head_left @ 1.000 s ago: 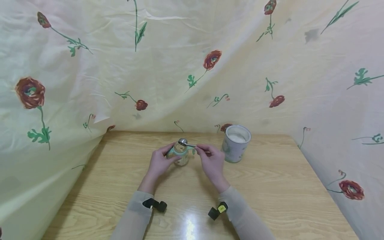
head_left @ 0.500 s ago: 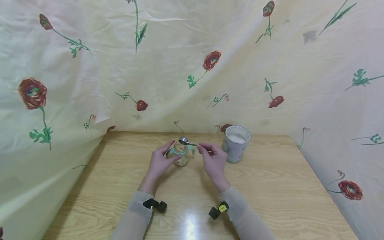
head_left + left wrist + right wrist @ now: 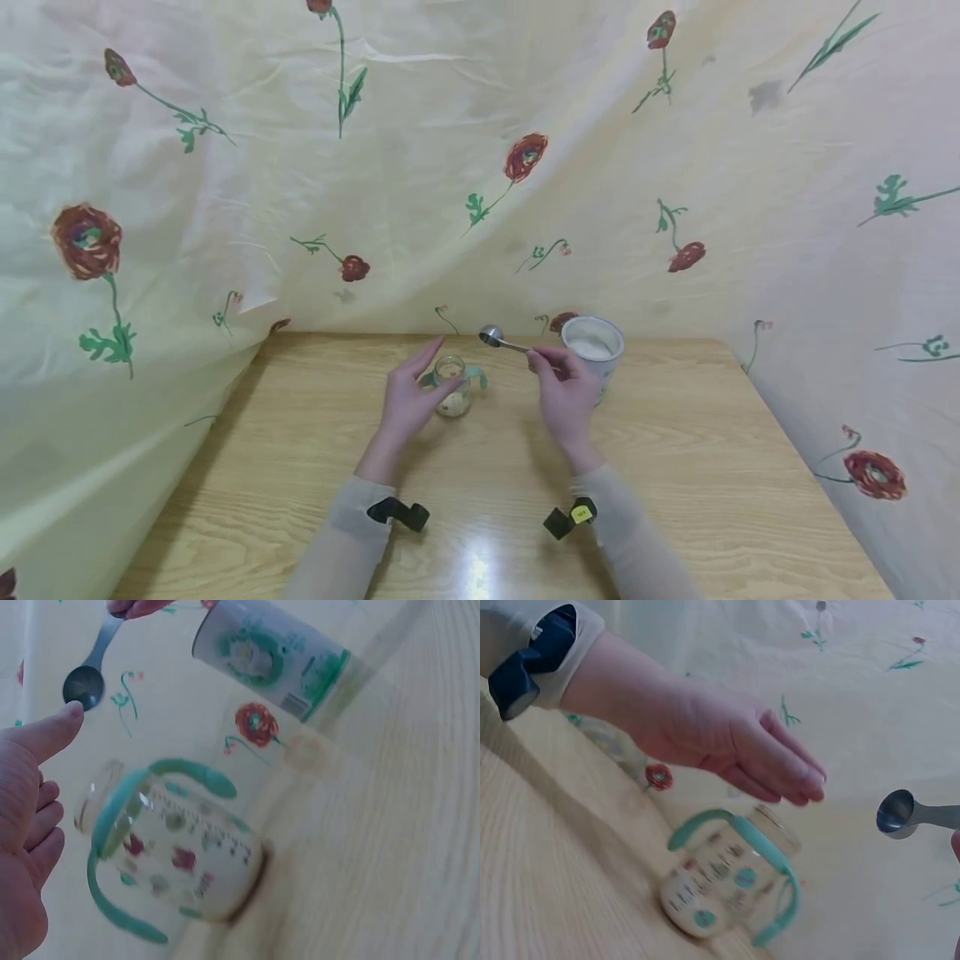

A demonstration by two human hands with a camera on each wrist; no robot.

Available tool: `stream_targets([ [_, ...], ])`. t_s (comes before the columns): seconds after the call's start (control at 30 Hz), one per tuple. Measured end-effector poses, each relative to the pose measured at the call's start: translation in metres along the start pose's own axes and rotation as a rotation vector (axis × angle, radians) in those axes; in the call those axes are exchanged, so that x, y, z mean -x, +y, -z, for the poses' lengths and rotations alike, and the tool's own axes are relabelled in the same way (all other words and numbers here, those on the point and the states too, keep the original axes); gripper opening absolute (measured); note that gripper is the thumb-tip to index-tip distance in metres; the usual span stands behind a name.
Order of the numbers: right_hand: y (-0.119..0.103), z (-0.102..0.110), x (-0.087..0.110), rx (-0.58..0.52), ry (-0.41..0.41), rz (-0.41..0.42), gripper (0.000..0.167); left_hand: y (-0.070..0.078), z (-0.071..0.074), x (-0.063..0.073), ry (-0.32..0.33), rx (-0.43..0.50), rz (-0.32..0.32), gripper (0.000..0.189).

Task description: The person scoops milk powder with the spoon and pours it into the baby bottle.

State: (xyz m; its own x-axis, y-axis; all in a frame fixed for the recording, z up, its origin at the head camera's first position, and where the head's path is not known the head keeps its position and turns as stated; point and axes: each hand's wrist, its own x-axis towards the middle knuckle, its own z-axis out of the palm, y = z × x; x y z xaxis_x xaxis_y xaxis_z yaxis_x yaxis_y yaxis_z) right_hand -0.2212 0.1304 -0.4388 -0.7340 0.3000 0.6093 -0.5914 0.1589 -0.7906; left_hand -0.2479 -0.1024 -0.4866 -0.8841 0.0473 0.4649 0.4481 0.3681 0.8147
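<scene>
A clear baby bottle (image 3: 453,406) with green handles, printed with small coloured figures, stands uncapped on the table; pale contents show at its bottom in the left wrist view (image 3: 217,870). Beside it, my left hand (image 3: 408,402) has its thumb and fingers spread. The right wrist view shows that hand (image 3: 705,727) apart from the bottle, fingers extended. My right hand (image 3: 567,398) pinches the handle of a metal measuring spoon (image 3: 491,336), held up to the right of the bottle. The spoon's bowl looks empty in the right wrist view (image 3: 897,813).
A tall white printed can (image 3: 611,367), lidless with white powder inside, stands behind my right hand, which partly hides it. The wooden table (image 3: 480,483) ends at a flowered cloth (image 3: 420,208) hanging at the back and sides.
My right hand has carried the spoon from above the bottle's mouth to the right, towards the can. My left hand has let go of the bottle and its fingers have spread.
</scene>
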Motion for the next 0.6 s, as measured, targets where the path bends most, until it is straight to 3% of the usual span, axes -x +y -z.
stream_targets([
  [0.3, -0.001, 0.039, -0.02, 0.056, 0.112, -0.007, 0.009, 0.024, -0.027, -0.011, 0.023, 0.124, -0.156, 0.07],
  [0.6, 0.009, 0.083, -0.034, 0.132, 0.17, -0.066, 0.01, 0.045, -0.067, -0.009, 0.024, 0.069, -0.246, 0.068],
])
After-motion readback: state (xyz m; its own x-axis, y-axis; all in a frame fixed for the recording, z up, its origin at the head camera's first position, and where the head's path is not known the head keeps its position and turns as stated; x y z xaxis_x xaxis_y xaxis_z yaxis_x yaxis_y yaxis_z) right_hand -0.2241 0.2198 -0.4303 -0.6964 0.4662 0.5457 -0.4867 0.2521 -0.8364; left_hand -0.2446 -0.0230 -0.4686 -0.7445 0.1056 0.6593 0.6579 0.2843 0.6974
